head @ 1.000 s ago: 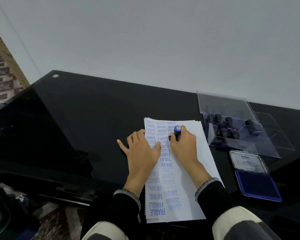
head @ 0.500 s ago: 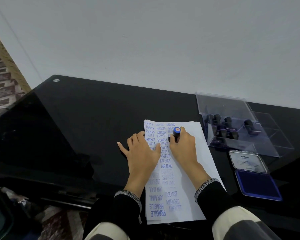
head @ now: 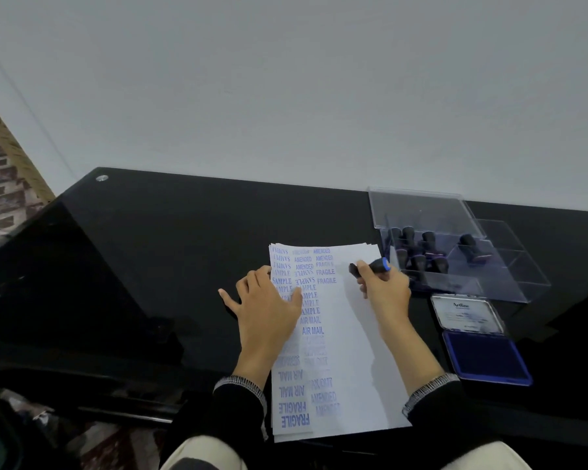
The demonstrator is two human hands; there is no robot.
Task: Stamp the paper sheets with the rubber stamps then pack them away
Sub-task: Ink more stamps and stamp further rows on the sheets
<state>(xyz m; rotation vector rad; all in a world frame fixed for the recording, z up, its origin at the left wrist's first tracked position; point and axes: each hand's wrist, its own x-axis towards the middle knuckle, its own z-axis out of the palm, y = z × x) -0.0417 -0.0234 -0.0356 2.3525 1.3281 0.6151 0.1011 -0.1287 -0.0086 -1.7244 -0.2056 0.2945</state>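
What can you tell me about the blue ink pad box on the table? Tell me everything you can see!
The ink pad is a flat blue case lying open on the black table, to the right of the paper sheets. Its near half holds a dark blue inked pad. Its hinged lid lies folded back, showing a pale label reading "Artline". It sits just in front of the clear stamp box. Neither hand touches it.

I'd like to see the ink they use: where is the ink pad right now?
In the head view, the open blue ink pad lies on the black table, right of the paper sheets, just in front of the clear stamp box.
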